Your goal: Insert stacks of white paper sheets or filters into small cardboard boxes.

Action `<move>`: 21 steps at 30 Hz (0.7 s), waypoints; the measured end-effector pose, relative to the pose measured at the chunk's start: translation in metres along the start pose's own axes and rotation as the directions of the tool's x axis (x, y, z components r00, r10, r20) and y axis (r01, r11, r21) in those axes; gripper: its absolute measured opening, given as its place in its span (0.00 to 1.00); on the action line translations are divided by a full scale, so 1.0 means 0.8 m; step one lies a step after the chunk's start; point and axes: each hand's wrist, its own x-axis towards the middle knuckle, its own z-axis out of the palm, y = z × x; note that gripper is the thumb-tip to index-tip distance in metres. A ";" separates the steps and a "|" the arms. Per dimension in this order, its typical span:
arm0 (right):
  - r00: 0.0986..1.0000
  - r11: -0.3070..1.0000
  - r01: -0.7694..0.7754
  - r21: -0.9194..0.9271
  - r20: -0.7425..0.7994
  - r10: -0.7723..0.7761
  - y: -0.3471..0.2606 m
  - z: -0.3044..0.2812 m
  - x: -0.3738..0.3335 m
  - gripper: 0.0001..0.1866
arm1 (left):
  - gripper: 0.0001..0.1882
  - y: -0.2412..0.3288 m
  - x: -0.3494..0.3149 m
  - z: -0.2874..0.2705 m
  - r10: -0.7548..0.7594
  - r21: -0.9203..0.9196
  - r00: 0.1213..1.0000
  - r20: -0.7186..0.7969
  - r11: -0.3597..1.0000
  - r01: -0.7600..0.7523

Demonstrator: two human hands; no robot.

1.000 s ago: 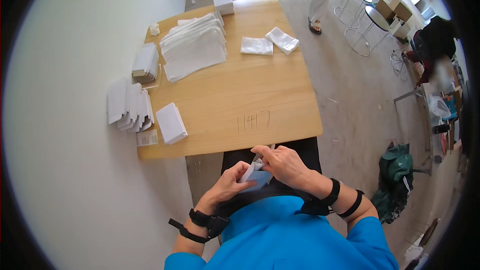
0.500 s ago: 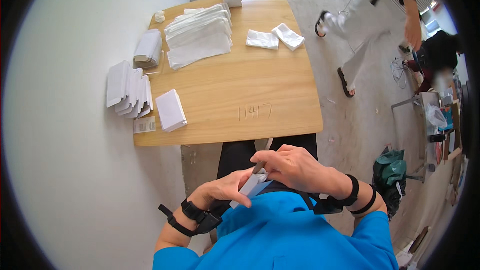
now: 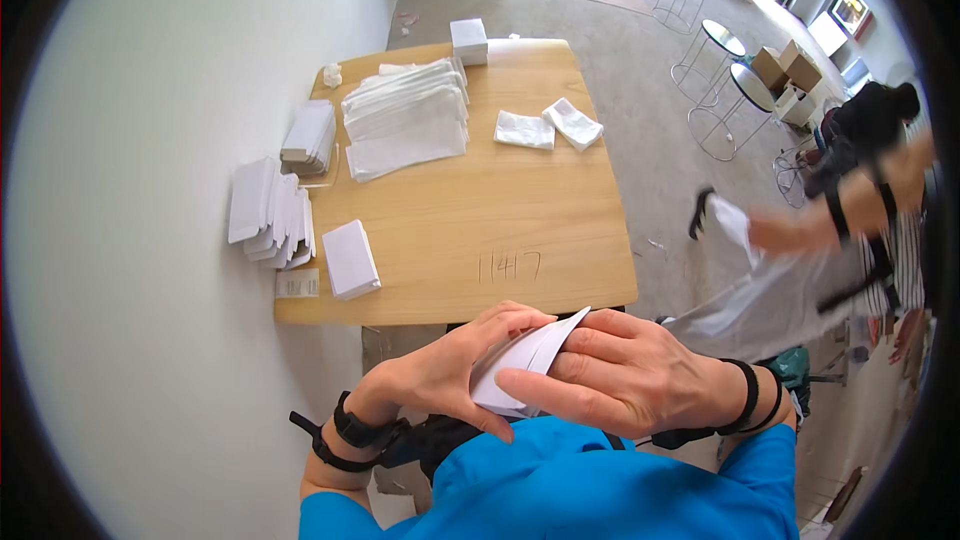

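Observation:
In front of my body, over the table's near edge, I hold a small white paper box [image 3: 515, 372]. My left hand [image 3: 452, 365] wraps its left side, with the thumb below and the fingers along the top. Closed on the right side of the box is my right hand [image 3: 640, 372]; its thumb lies across the front and its fingers press behind a raised, pointed white flap. The inside of the box is hidden. A closed white box [image 3: 350, 258] lies on the table beyond my left hand.
The wooden table [image 3: 480, 215] holds flat white cartons [image 3: 262, 205], another carton stack [image 3: 309, 132], white sheets [image 3: 408, 120], folded white pieces [image 3: 524, 130] and small white boxes [image 3: 468, 42]. A wall [image 3: 150, 240] stands left. A person's blurred arm [image 3: 830, 215] is at the right, near round stools [image 3: 750, 87].
Both hands have risen toward the table edge with the box, which is turned broadside. My right fingers have shifted from its open end to its side. The other person has moved nearer on the right.

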 end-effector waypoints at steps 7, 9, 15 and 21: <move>1.000 0.994 0.014 -0.109 0.028 -0.011 -0.013 -0.028 0.019 0.13 | 0.57 0.034 0.014 -0.015 0.049 0.197 0.999 0.013 0.979 -0.051; 0.999 0.997 -0.024 -0.067 0.047 0.027 -0.015 -0.029 0.021 0.12 | 0.57 0.033 0.013 -0.014 0.061 0.212 0.998 0.019 0.975 -0.064; 0.995 0.994 -0.093 -0.057 -0.048 0.090 -0.022 -0.030 0.016 0.18 | 0.57 0.027 0.010 -0.012 0.040 0.156 0.999 -0.009 0.987 -0.038; 0.949 0.990 -0.138 -0.005 -0.285 0.131 -0.020 -0.054 -0.009 0.25 | 0.59 0.032 0.001 -0.008 0.055 0.205 0.998 -0.032 0.978 -0.047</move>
